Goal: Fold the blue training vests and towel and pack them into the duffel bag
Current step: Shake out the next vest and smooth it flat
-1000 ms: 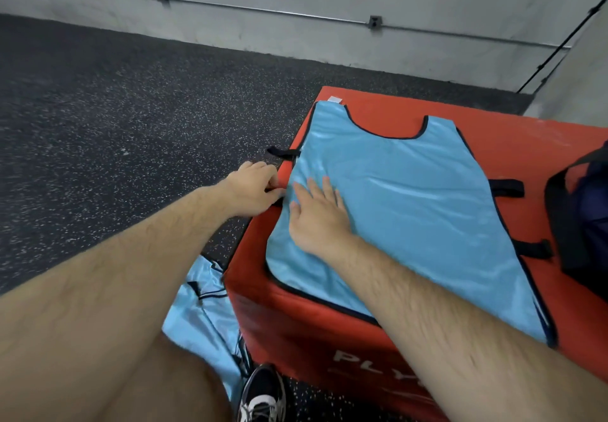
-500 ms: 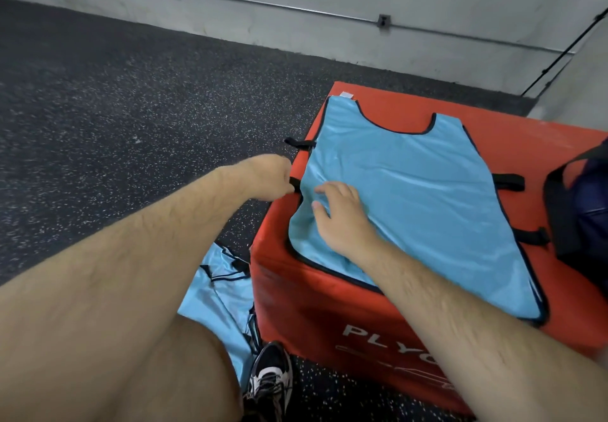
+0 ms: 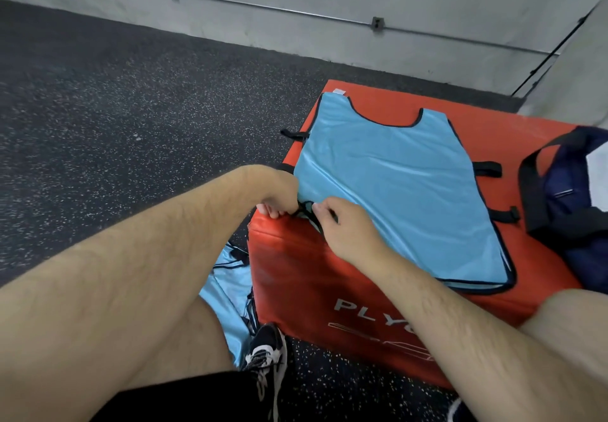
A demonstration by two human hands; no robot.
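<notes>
Both hands on the vest's near-left corner; fabric runs away and to the right.

The vest [image 3: 394, 191] lies flat on the red box [image 3: 296, 273], with its long axis running from the hem at the near edge to the neckline at the far edge. The left hand [image 3: 279, 194] is curled at the box edge and looks to be gripping the black trim. The right hand [image 3: 345, 227] is just beside it, pinching the same corner from on top. All loose fabric is to the right of the hands, toward the duffel bag [image 3: 566, 211] at the box's right end. The likely next move is to carry this corner rightward or up to the neckline. The right hand is nearer the bag. A second vest [image 3: 227, 293] is on the floor beside the box, unfolded.
</notes>
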